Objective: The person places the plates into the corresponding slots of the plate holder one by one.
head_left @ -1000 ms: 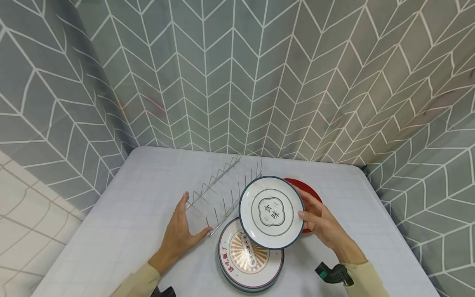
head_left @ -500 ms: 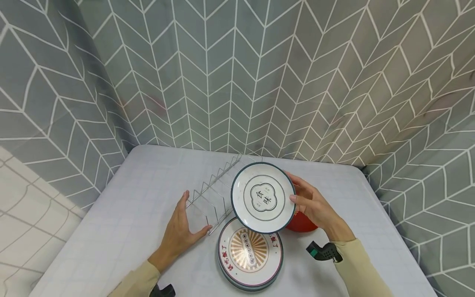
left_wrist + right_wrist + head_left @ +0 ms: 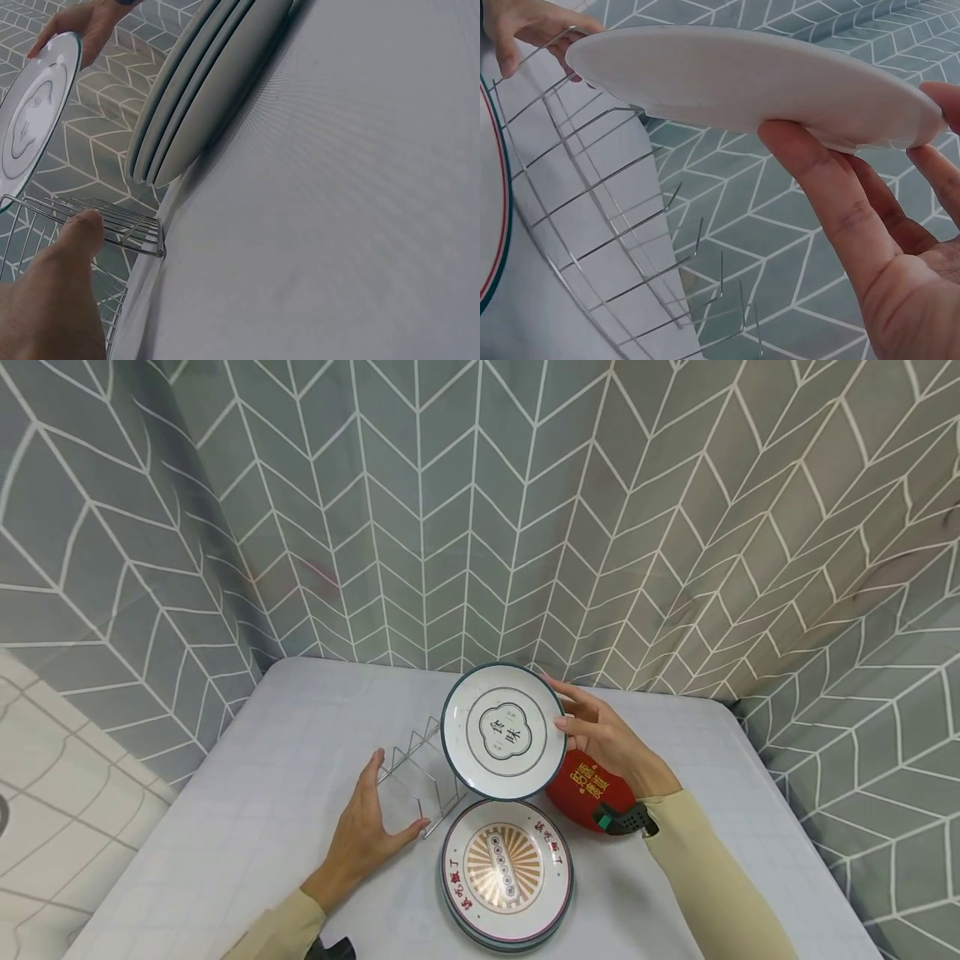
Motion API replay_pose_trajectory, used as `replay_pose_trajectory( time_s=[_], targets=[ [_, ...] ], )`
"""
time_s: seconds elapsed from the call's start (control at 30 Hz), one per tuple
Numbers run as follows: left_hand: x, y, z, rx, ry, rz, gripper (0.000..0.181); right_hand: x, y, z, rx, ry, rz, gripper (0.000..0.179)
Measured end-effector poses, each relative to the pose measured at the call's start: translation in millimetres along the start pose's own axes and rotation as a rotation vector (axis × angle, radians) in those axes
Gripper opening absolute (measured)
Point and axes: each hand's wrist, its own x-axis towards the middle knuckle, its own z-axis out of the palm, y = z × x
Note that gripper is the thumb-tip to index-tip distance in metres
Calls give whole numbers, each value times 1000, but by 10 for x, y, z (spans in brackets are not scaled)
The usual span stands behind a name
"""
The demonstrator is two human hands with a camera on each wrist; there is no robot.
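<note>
My right hand (image 3: 611, 739) pinches the right rim of a white plate (image 3: 504, 731) with a dark blue edge and a printed emblem. The plate is raised and tilted, its face toward the head camera, and overlaps the far part of the wire dish rack (image 3: 444, 816). In the right wrist view the plate's pale underside (image 3: 727, 75) shows, with fingers spread beneath it. My left hand (image 3: 363, 822) holds the rack's near end between thumb and fingers. The left thumb (image 3: 81, 229) lies against the top wires in the left wrist view.
A stack of plates (image 3: 504, 868) lies near the front, its top one printed with a sunburst and red characters. Right of it, partly under my right arm, lies a red round dish (image 3: 588, 789) with yellow characters. Patterned curtains (image 3: 480, 527) stand behind the white table (image 3: 300, 735).
My right hand has carried the white plate left and away from me, from over the stack to over the rack. More of the red dish shows. The left hand stays on the rack.
</note>
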Motion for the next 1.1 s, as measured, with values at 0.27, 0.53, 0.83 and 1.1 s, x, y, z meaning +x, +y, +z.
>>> replay_pose_trajectory(
  time_s=[0.27, 0.53, 0.83, 1.1],
  targets=[
    [25, 14, -3, 6, -24, -6, 123, 247, -29, 55, -50, 25, 64, 60],
    [20, 33, -1, -5, -20, -5, 124, 371, -99, 6, -128, 24, 84, 60],
    [10, 12, -16, 2, -13, -9, 124, 469, -70, 10, -189, 54, 123, 59],
    [-5, 12, -30, 7, -2, -10, 122, 547, 78, 88, -170, 33, 105, 61]
  ],
)
